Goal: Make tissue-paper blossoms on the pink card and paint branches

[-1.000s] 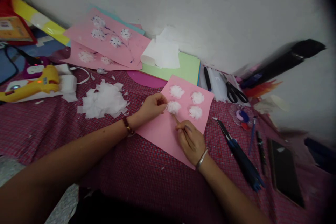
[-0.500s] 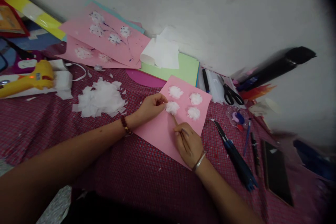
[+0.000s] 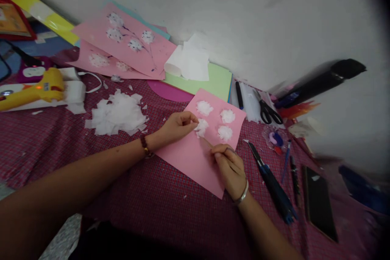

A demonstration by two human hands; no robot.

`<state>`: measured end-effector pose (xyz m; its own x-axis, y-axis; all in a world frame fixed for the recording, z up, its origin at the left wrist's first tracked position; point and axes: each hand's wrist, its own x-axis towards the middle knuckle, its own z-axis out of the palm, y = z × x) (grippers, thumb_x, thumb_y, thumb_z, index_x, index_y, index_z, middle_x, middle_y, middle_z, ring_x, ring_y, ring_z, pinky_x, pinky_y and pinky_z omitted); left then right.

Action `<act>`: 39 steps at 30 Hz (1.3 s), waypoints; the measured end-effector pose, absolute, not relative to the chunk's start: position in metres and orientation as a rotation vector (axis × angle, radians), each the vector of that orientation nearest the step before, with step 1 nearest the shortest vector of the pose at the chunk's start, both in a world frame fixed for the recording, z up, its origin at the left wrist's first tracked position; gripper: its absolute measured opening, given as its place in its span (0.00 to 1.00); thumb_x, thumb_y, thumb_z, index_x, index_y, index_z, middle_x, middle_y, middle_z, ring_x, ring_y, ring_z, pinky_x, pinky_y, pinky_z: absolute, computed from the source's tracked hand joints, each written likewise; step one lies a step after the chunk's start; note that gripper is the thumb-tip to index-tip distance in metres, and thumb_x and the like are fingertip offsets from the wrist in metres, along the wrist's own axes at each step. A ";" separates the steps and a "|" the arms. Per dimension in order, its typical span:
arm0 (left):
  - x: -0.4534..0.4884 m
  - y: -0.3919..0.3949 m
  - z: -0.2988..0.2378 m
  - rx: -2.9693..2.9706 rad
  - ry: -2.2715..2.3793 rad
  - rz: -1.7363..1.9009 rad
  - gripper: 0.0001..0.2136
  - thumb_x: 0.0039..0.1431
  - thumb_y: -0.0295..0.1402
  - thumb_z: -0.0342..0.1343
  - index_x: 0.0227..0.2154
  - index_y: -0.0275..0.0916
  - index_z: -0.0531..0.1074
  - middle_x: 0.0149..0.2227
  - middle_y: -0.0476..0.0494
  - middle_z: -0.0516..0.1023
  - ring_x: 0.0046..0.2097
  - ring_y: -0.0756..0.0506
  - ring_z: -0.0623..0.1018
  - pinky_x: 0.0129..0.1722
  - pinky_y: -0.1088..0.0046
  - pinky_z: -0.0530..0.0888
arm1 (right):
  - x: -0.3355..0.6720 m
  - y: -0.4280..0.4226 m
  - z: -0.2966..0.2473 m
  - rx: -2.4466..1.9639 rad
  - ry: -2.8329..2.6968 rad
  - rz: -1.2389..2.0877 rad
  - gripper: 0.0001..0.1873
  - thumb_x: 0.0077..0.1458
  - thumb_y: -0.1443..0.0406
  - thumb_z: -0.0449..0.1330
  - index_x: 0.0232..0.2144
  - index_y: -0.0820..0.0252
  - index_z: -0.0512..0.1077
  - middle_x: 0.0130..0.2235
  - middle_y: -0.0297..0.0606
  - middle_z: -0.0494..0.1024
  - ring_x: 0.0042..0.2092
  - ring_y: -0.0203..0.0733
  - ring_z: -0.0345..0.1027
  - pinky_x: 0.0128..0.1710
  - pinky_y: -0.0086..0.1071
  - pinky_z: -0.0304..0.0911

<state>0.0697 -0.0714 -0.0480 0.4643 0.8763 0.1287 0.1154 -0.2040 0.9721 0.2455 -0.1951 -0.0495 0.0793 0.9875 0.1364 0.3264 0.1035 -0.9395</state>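
Note:
Across a pink sheet (image 3: 189, 158) sit several white tissue-paper puffs, two of them to the right (image 3: 225, 133). My left hand (image 3: 179, 126) is closed in a pinch at the left edge of the near-left tissue puff (image 3: 201, 126), its fingertips on the white tissue paper. In my right hand (image 3: 230, 166) a thin tan stick (image 3: 206, 142) is gripped like a pen. Its tip points at the lower edge of that same puff; whether it touches is too small to tell.
Left lie a heap of white tissue pieces (image 3: 117, 113) and a yellow glue gun (image 3: 50, 87). Finished-looking pink sheets (image 3: 164, 50) lean at the wall. On the right are a blue cutter knife (image 3: 274, 189), black scissors (image 3: 268, 111) and a dark phone (image 3: 319, 203).
My right hand has drawn back to the right and slightly down with the stick. My left fingertips have shifted slightly right, onto the puff, whose shape looks looser.

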 end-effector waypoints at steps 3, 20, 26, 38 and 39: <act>0.068 -0.071 -0.050 1.648 0.922 0.896 0.04 0.51 0.30 0.53 0.25 0.34 0.70 0.20 0.53 0.65 0.24 0.55 0.63 0.24 0.79 0.59 | 0.242 -0.195 -0.051 -1.424 -1.483 0.829 0.09 0.58 0.68 0.51 0.29 0.57 0.70 0.29 0.32 0.70 0.29 0.35 0.64 0.29 0.29 0.60; 0.068 -0.067 -0.065 1.945 0.905 0.897 0.03 0.48 0.24 0.51 0.25 0.35 0.69 0.26 0.50 0.70 0.28 0.53 0.68 0.28 0.77 0.65 | 0.236 -0.185 -0.056 -1.498 -1.664 0.669 0.08 0.60 0.67 0.49 0.34 0.57 0.68 0.33 0.34 0.70 0.33 0.37 0.66 0.36 0.32 0.62; 0.074 -0.076 -0.059 2.312 0.948 0.729 0.01 0.50 0.26 0.52 0.26 0.36 0.67 0.28 0.49 0.68 0.29 0.52 0.66 0.29 0.75 0.62 | 0.237 -0.184 -0.057 -1.498 -1.647 0.677 0.08 0.60 0.67 0.50 0.34 0.57 0.69 0.33 0.33 0.71 0.34 0.37 0.67 0.37 0.32 0.62; 0.080 -0.077 -0.058 2.418 1.095 0.576 0.04 0.52 0.24 0.47 0.24 0.37 0.62 0.28 0.48 0.66 0.29 0.51 0.64 0.29 0.73 0.59 | 0.246 -0.197 -0.046 -1.456 -1.394 0.831 0.10 0.57 0.68 0.52 0.28 0.58 0.71 0.28 0.32 0.69 0.27 0.34 0.63 0.28 0.30 0.60; 0.080 -0.076 -0.059 2.411 1.083 0.586 0.04 0.51 0.24 0.47 0.24 0.37 0.62 0.28 0.48 0.65 0.29 0.51 0.64 0.28 0.73 0.59 | 0.246 -0.197 -0.046 -1.453 -1.374 0.849 0.10 0.57 0.68 0.52 0.28 0.58 0.71 0.27 0.32 0.69 0.27 0.34 0.63 0.27 0.29 0.60</act>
<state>0.0799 -0.0762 -0.0587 0.6056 0.7704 0.1992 0.5882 -0.6020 0.5400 0.2462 -0.1969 -0.0464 0.1344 0.9846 0.1120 0.3403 0.0603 -0.9384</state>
